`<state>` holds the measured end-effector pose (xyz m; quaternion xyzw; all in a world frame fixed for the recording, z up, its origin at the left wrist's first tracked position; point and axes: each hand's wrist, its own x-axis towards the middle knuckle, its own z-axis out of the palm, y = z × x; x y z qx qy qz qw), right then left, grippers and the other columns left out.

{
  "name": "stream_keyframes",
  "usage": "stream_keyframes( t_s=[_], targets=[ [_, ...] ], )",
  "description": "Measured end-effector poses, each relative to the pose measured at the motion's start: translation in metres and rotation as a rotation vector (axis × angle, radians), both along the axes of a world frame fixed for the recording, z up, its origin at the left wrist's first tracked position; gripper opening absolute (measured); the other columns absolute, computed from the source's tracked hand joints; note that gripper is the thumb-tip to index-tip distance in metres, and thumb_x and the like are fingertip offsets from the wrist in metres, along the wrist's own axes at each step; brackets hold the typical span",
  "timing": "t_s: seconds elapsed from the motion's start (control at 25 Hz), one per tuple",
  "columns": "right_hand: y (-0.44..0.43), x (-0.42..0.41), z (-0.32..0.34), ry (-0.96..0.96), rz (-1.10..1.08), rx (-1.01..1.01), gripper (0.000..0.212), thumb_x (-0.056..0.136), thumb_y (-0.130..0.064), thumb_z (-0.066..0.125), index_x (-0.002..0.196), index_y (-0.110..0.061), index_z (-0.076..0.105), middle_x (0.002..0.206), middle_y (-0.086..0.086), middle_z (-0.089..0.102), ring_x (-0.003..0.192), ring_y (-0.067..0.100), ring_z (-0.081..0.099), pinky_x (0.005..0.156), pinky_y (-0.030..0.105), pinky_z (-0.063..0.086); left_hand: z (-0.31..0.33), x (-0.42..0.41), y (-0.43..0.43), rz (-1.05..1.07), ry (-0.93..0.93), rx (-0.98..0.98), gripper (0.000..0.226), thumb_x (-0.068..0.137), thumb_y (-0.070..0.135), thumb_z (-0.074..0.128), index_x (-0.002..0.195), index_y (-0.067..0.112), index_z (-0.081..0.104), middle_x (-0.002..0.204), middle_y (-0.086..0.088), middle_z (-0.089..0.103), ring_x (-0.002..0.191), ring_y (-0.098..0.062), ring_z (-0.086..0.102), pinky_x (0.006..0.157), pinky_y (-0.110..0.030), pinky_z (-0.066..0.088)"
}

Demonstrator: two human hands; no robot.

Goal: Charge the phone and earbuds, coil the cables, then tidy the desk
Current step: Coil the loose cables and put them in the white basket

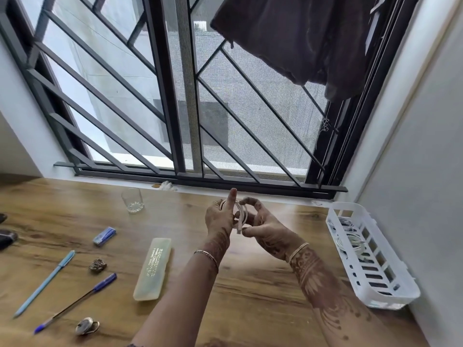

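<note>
Above the middle of the wooden desk (250,296) I hold a small coil of white cable (241,213) between both hands. My left hand (220,216) has the loops wound round its fingers, one finger pointing straight up. My right hand (265,229) curls round the coil from the right and pinches the cable's loose plug end near its thumb. A white slotted basket (390,291) along the right wall holds other coiled white cables (353,240).
On the desk's left half lie a pale translucent case (152,269), two pens (45,283) (75,303), a blue stapler (104,236), a drinking glass (132,200), a small brown clip (97,265) and a metal trinket (87,325). Dark objects (6,237) sit at the left edge. A barred window stands behind.
</note>
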<state>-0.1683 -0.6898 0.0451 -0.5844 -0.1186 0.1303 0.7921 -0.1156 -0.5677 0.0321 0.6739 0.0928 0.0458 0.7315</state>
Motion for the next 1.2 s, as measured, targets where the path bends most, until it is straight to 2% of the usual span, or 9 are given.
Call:
stream_keyframes(
  t_s=[0.12, 0.24, 0.44, 0.52, 0.64, 0.8, 0.96, 1.08, 1.2],
  targets=[
    [0.002, 0.0, 0.001, -0.089, 0.01, -0.19, 0.065, 0.07, 0.025, 0.054, 0.122, -0.013, 0.044, 0.094, 0.01, 0.063, 0.085, 0.019, 0.056, 0.073, 0.027, 0.043, -0.005, 0.002, 0.001, 0.004, 0.033, -0.072, 0.049, 0.07, 0.062, 0.07, 0.061, 0.017, 0.053, 0.057, 0.001, 0.054, 0.048, -0.015, 0.051, 0.048, -0.027, 0.041],
    [0.008, 0.001, 0.0, -0.122, -0.137, -0.192, 0.04, 0.079, 0.01, 0.068, 0.11, -0.012, 0.053, 0.09, 0.01, 0.066, 0.084, 0.019, 0.059, 0.082, 0.03, 0.051, -0.005, 0.004, -0.001, -0.003, 0.063, -0.143, 0.046, 0.07, 0.057, 0.073, 0.061, 0.016, 0.053, 0.061, -0.001, 0.053, 0.056, -0.017, 0.049, 0.056, -0.03, 0.044],
    [0.016, 0.007, 0.001, -0.138, -0.356, -0.151, 0.007, 0.094, -0.007, 0.056, 0.096, -0.014, 0.055, 0.074, -0.003, 0.07, 0.068, 0.01, 0.064, 0.071, 0.021, 0.051, -0.001, 0.005, -0.004, -0.064, 0.075, -0.169, 0.043, 0.072, 0.053, 0.074, 0.066, 0.016, 0.052, 0.062, -0.002, 0.059, 0.05, -0.015, 0.056, 0.053, -0.028, 0.05],
    [0.016, 0.008, 0.003, -0.173, -0.485, -0.223, 0.001, 0.096, -0.01, 0.053, 0.096, -0.011, 0.052, 0.078, 0.005, 0.068, 0.066, 0.012, 0.065, 0.069, 0.026, 0.055, 0.001, 0.004, -0.004, -0.12, 0.059, -0.159, 0.045, 0.071, 0.051, 0.076, 0.073, 0.012, 0.054, 0.071, -0.009, 0.064, 0.058, -0.021, 0.066, 0.056, -0.035, 0.057],
    [0.009, 0.011, 0.005, -0.15, -0.644, -0.373, 0.009, 0.1, -0.019, 0.047, 0.102, -0.01, 0.046, 0.102, 0.02, 0.067, 0.086, 0.029, 0.069, 0.078, 0.041, 0.058, -0.001, 0.001, -0.002, -0.128, -0.023, -0.021, 0.046, 0.066, 0.046, 0.081, 0.08, 0.007, 0.061, 0.079, -0.014, 0.067, 0.07, -0.025, 0.067, 0.071, -0.048, 0.057],
    [-0.001, 0.016, 0.003, -0.032, -0.718, -0.343, 0.007, 0.102, -0.023, 0.042, 0.106, -0.018, 0.043, 0.117, 0.023, 0.061, 0.106, 0.042, 0.061, 0.09, 0.054, 0.052, -0.005, -0.005, 0.005, -0.173, -0.154, 0.13, 0.04, 0.074, 0.04, 0.078, 0.099, 0.012, 0.066, 0.085, -0.008, 0.065, 0.073, -0.017, 0.063, 0.063, -0.03, 0.056],
    [-0.002, 0.01, 0.004, 0.162, -0.765, 0.001, 0.007, 0.1, -0.015, 0.047, 0.103, -0.009, 0.049, 0.106, 0.023, 0.068, 0.081, 0.034, 0.07, 0.063, 0.033, 0.059, -0.001, -0.007, 0.002, -0.264, -0.222, 0.225, 0.026, 0.083, 0.034, 0.071, 0.087, 0.009, 0.073, 0.073, -0.002, 0.068, 0.062, -0.011, 0.058, 0.059, -0.026, 0.051],
    [0.002, 0.015, 0.003, 0.337, -0.833, 0.1, 0.027, 0.095, -0.009, 0.055, 0.119, -0.007, 0.044, 0.101, 0.025, 0.068, 0.075, 0.03, 0.068, 0.067, 0.036, 0.059, -0.002, -0.01, -0.003, -0.271, -0.206, 0.179, 0.021, 0.085, 0.028, 0.069, 0.088, 0.007, 0.073, 0.071, -0.003, 0.067, 0.058, -0.009, 0.057, 0.057, -0.027, 0.051],
    [0.007, 0.015, 0.0, 0.399, -0.777, 0.028, 0.023, 0.094, -0.011, 0.057, 0.113, -0.011, 0.044, 0.097, 0.021, 0.066, 0.071, 0.029, 0.066, 0.067, 0.037, 0.058, -0.007, -0.009, -0.004, -0.246, -0.189, 0.131, 0.019, 0.085, 0.029, 0.07, 0.083, 0.01, 0.072, 0.061, 0.003, 0.063, 0.049, -0.004, 0.055, 0.054, -0.025, 0.047]
  ],
)
